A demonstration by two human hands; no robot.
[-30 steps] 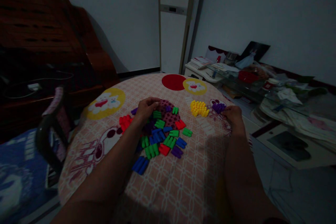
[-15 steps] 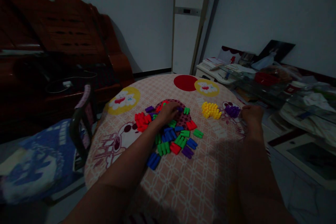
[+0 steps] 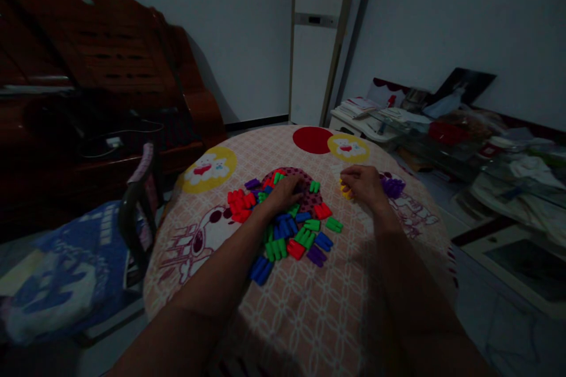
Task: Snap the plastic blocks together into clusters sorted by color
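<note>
My left hand [image 3: 283, 193] rests over the far side of a loose pile of plastic building blocks. Its thumb and fingers are a little apart, with no block visible between them. Around it lie red blocks [image 3: 240, 205], blue blocks [image 3: 285, 227], green blocks [image 3: 277, 249] and a purple block [image 3: 316, 256]. My right hand [image 3: 363, 185] is over the group of yellow blocks [image 3: 345, 189] and hides most of it. The right fingers are bent and drawn together; what they hold, if anything, is hidden. Just right of this hand sits a cluster of purple blocks [image 3: 392, 188].
A patterned cloth covers the round table [image 3: 305, 300]. At the left stands a chair [image 3: 137, 206] with a blue cloth item, behind it a wooden sofa [image 3: 119, 65]. A cluttered glass-topped cabinet [image 3: 424, 141] is at the right, a tall white appliance [image 3: 313, 70] at the back.
My right hand has moved left from beyond the purple cluster to the yellow blocks. The purple block by my left fingers no longer shows; that hand has stayed nearly in place.
</note>
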